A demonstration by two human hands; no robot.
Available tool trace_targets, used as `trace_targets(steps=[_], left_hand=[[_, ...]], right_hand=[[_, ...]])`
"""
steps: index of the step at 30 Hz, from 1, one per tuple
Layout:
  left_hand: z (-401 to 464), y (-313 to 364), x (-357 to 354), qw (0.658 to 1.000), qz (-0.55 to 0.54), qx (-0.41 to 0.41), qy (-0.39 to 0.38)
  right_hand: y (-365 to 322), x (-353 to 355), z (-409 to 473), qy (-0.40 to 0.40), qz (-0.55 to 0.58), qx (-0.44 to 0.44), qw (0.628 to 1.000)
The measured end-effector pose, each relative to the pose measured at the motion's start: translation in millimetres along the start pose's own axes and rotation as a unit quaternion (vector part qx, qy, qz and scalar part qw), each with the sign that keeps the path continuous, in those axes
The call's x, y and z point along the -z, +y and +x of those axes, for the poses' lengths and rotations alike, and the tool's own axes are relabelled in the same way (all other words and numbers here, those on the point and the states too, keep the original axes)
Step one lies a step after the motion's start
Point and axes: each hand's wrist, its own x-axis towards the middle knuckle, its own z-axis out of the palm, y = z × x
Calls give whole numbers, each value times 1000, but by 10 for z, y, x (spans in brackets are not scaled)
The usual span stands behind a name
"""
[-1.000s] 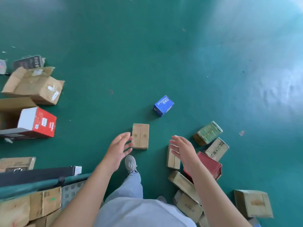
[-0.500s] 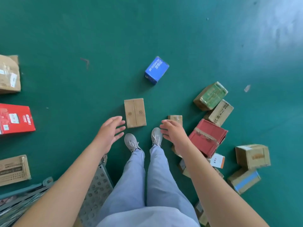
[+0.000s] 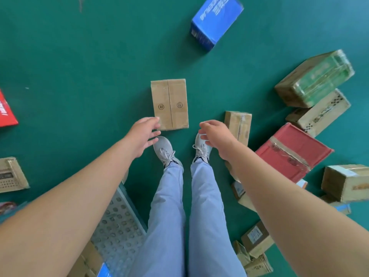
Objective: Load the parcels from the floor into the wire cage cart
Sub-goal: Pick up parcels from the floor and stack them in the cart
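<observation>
Head view: left hand (image 3: 144, 134) and right hand (image 3: 216, 136) spread, empty, above brown box (image 3: 169, 103) on green floor (image 3: 79, 66).

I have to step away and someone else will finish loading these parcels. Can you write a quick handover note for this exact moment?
Left hand: open, empty, at the near corner of the flat brown cardboard box with two round stamps.
Right hand: open, empty, beside that box.
Box lies on the green floor before the shoes, not yet gripped.
Left: that box, the blue carton, the red box, the green-wrapped box and other brown parcels.
Perforated metal cart panel at lower left.
</observation>
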Motion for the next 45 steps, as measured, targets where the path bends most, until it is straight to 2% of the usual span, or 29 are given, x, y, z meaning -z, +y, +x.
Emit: trace_targets(steps=[4,7,14,23,28,31,33,36,39,42,45], left_hand=[[618,-121,-185,998,53,17,-3],[898,-174,-526,996,88,26,-19],[1207,-290,-1935,975,199,9,-102],[1339,-791,-3739,910,363,-20,-199],[1549,-1338,-4472,884,409,2,-226],[1685,-1670,-4874,884,412,21,-221],[1861,-1822,-5024,883,420,28,-209],[2100,-2009,-5180,884,424,38,-193],[2086,-2078,-5272,883,417,62,-209],[2065,-2115,-5276,880,423,56,-208],[2003,-2029,-5216,890,407,37,-202]], right_hand=[[165,-52,672,-3,-8,-24,1000],[337,55,1003,2,32,-39,999],[1085,761,1335,63,154,-54,985],[2598,2014,1310,240,260,-69,933],[3389,2422,1333,389,150,-76,906],[3803,2516,1400,436,156,-87,882],[3996,2509,1485,442,199,-108,868],[4202,2476,1684,398,293,-153,856],[4260,2439,1797,386,317,-168,850],[4214,2456,1789,399,345,-158,835],[4125,2523,1696,398,352,-141,835]])
